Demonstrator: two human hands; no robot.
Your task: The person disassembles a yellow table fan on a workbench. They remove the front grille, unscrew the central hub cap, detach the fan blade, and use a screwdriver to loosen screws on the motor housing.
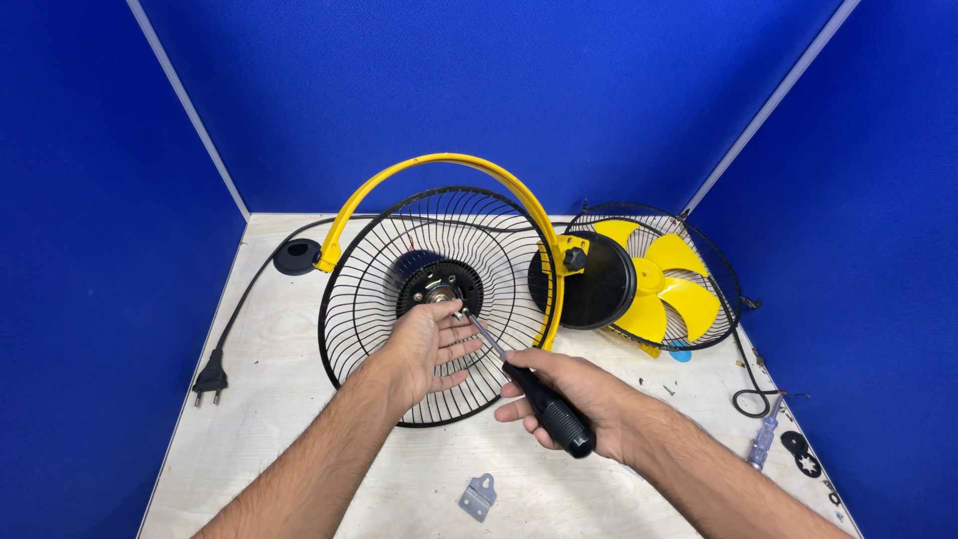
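black wire fan guard (399, 329), a round domed grille of thin steel spokes, stands tilted near the middle of the pale plywood tabletop (299, 439), hung in a curved yellow metal bracket (439, 165) with the black motor hub (440, 288) at its centre. left hand (424, 344) lies open-palmed against the spokes just below the hub, fingers spread and bracing, not clenched around anything. right hand (579, 394) is clenched on the black handle of a screwdriver (529, 384), whose steel shaft runs up and left to the hub; its tip seems to sit on a screw there, though the fingers partly hide it.

judging by its build, the guard should be light but springy: the thin spokes would bend if squeezed, so the stiffer outer ring or the yellow bracket is the better place to take hold. the hub end probably carries most of the weight.

counted: two wire guards, the second one (699, 260) far right with one yellow plastic fan blade (659, 284) and a black round cover (594, 284) before it; one black power plug (210, 381) on its cord at the left; one black round foot (297, 257); one small grey metal bracket plate (479, 496) near the front; one clear-handled tester screwdriver (763, 439) at the right, beside a few small black parts (801, 454).
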